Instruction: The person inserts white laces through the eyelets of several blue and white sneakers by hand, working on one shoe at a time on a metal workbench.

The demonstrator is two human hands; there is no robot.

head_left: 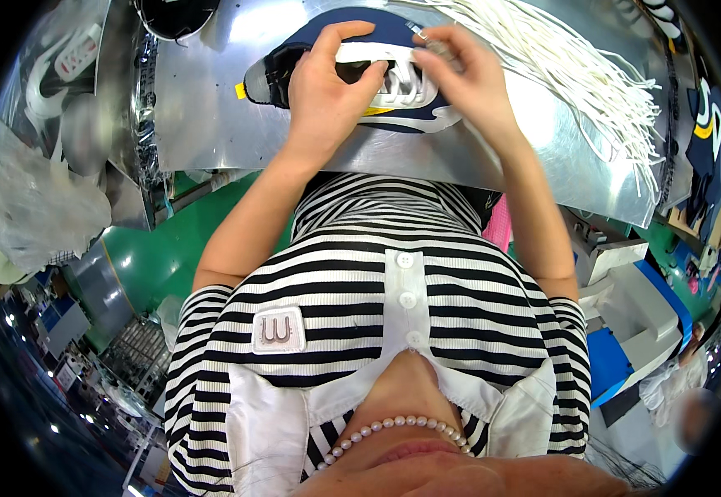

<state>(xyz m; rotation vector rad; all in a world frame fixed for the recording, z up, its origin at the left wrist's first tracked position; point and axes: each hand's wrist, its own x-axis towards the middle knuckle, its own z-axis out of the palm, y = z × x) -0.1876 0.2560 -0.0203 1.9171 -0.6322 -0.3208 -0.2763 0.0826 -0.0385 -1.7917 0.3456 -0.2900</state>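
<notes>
Navy shoe upper (360, 37) with white trim and a yellow tab at its toe end, lying flat on the sheet-metal worktable (211, 108), near the table's middle and just in front of the person working it. Left hand (327, 91): laid over the toe half of the shoe, fingers curled over the top edge and thumb pressed at the white lace area, gripping the shoe. Right hand (468, 79): on the heel half of the shoe, fingertips pinched together on a white lace (402, 83) where it runs through the eyelets; the two hands nearly meet over the lacing. Bundle of loose white laces (576, 74): fanned out across the table to the right of the shoe, ends trailing toward the table's right edge. More navy shoe parts (708, 132) with yellow and white markings: past the table's right edge. Green machine housing (162, 248): below the table's front edge, left of the person. Striped black-and-white top (377, 282) with white buttons: worn by the person.
</notes>
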